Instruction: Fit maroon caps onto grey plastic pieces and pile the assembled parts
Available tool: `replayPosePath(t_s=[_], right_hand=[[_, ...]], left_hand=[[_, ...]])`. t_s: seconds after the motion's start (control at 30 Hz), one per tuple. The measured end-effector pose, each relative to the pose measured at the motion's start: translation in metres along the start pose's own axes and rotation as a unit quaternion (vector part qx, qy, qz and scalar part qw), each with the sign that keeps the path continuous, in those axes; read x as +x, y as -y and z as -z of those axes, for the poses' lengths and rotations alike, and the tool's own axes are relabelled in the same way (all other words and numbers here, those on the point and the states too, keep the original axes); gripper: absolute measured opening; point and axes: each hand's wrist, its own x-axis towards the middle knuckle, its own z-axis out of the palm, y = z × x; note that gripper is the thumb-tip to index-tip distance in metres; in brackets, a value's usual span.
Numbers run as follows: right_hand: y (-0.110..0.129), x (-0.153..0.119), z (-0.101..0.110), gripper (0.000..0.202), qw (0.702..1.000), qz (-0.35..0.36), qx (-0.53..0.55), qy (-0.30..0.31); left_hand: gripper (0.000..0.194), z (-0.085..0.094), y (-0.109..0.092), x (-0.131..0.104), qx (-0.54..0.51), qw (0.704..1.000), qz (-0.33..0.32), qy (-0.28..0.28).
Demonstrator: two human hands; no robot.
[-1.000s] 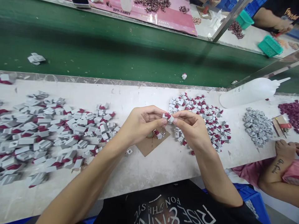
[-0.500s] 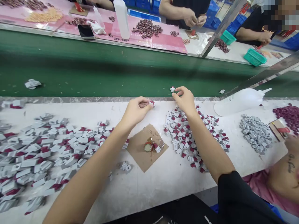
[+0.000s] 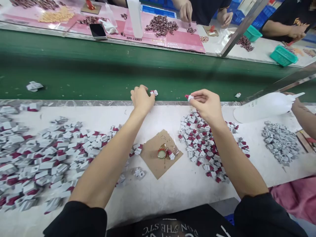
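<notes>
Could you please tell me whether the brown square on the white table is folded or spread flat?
Spread flat: the brown square shows its whole four-sided outline, with no visible fold.

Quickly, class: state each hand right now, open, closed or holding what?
Left hand: curled, white-and-maroon piece beside the thumb; whether gripped cannot be told.
Right hand: closed, pinching a second white-and-maroon piece.
</notes>
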Motion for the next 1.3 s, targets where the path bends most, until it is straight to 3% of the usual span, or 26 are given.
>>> replayPosePath(t_s=[0.1, 0.13, 0.2, 0.3, 0.5, 0.6, 0.7, 0.83, 0.97, 1.3], right_hand=[[0.008, -0.041, 0.026, 0.016, 0.999, -0.022, 0.028, -0.013], [0.009, -0.053, 0.032, 0.017, 0.998, -0.037, 0.04, -0.02], [0.009, -0.075, 0.039, 0.02, 0.995, -0.068, 0.063, -0.027], [0.006, -0.099, 0.043, 0.023, 0.991, -0.102, 0.086, -0.022], [0.006, -0.129, 0.045, 0.02, 0.983, -0.136, 0.121, -0.013], [0.015, -0.143, 0.041, 0.016, 0.982, -0.129, 0.14, -0.004], [0.026, -0.16, 0.031, 0.015, 0.979, -0.116, 0.158, 0.055], [0.032, -0.185, 0.01, 0.016, 0.957, -0.146, 0.206, 0.14], [0.032, -0.198, -0.007, 0.019, 0.942, -0.181, 0.231, 0.163], [0.038, -0.2, -0.015, 0.016, 0.956, -0.161, 0.18, 0.166]], left_hand=[[0.025, -0.013, -0.034, -0.019, 0.04, 0.999, -0.001, -0.035], [0.025, -0.019, -0.048, -0.026, 0.064, 0.997, -0.031, 0.007], [0.026, -0.031, -0.074, -0.04, 0.07, 0.98, -0.117, 0.148], [0.025, -0.048, -0.098, -0.054, 0.087, 0.954, -0.164, 0.235], [0.01, -0.062, -0.096, -0.058, 0.108, 0.967, -0.112, 0.2], [0.005, -0.055, -0.095, -0.06, 0.074, 0.977, -0.102, 0.169], [0.011, -0.039, -0.099, -0.069, -0.051, 0.99, -0.057, 0.118], [0.017, -0.016, -0.104, -0.087, -0.215, 0.972, 0.029, 0.092], [0.018, -0.003, -0.105, -0.108, -0.264, 0.958, 0.076, 0.08], [0.021, -0.006, -0.098, -0.132, -0.283, 0.95, 0.114, 0.063]])
